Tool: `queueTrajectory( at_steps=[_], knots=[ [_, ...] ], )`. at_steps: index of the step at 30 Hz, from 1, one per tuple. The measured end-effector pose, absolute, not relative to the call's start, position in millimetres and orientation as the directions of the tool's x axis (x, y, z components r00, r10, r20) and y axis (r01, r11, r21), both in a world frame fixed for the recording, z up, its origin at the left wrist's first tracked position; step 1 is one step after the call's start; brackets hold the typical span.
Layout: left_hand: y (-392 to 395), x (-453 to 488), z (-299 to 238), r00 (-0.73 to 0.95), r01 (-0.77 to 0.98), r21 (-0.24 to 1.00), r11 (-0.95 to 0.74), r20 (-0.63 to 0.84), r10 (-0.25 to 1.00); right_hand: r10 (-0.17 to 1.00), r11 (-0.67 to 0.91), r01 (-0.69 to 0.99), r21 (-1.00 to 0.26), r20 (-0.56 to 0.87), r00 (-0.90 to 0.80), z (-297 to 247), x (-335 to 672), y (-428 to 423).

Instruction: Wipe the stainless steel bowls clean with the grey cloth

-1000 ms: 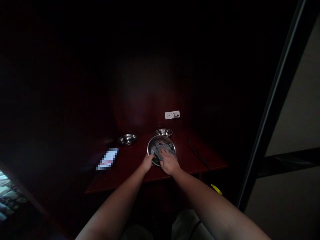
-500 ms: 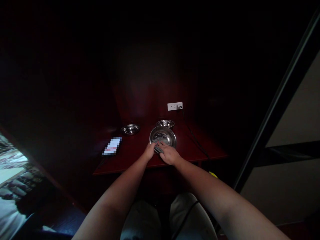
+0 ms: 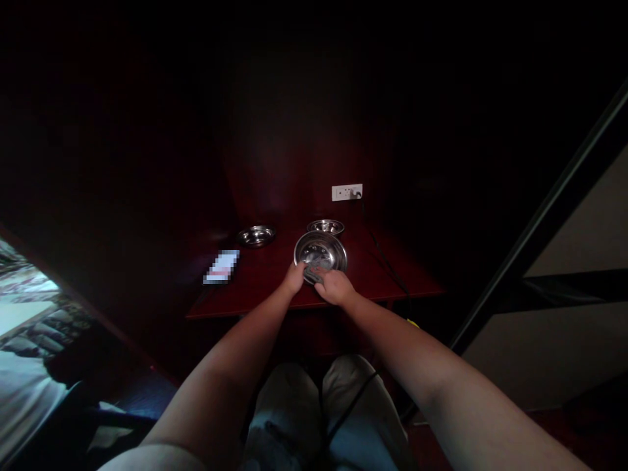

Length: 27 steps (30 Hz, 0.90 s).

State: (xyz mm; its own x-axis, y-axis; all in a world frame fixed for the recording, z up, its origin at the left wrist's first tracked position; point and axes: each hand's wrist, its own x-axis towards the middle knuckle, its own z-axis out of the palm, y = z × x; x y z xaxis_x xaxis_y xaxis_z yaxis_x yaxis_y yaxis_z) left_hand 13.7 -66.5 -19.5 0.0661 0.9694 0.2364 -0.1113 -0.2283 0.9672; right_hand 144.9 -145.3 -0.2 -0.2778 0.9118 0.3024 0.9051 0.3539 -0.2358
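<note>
A shiny steel bowl (image 3: 335, 250) is tilted toward me near the front of the dark red table. My left hand (image 3: 294, 278) is closed on its near left rim. With my right hand (image 3: 335, 286) I press a grey cloth (image 3: 314, 271) against the inside of the bowl near its front edge; the fingers are bent over the cloth. Part of the cloth and the bowl's near rim is hidden by my hands. Behind it stands another steel bowl (image 3: 326, 227), and a third steel bowl (image 3: 256, 236) sits to the left.
A phone with a blurred screen (image 3: 222, 267) lies on the table (image 3: 265, 288) at the left. A wall socket (image 3: 347, 192) holds a plug, and its black cable (image 3: 385, 258) runs down over the right side. Dark panels enclose both sides.
My right hand's fingers have curled more over the cloth inside the bowl. My view has tipped down slightly, so the table and bowls appear higher.
</note>
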Motion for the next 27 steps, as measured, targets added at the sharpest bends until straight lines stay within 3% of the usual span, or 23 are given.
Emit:
queueTrajectory(
  at_steps=[27],
  knots=[
    [-63.3, 12.8, -22.8, 0.052, -0.020, 0.959, -0.284, 0.285, 0.957, 0.935, 0.205, 0.933, -0.297, 0.342, -0.097, -0.1, 150.2, -141.8]
  ],
)
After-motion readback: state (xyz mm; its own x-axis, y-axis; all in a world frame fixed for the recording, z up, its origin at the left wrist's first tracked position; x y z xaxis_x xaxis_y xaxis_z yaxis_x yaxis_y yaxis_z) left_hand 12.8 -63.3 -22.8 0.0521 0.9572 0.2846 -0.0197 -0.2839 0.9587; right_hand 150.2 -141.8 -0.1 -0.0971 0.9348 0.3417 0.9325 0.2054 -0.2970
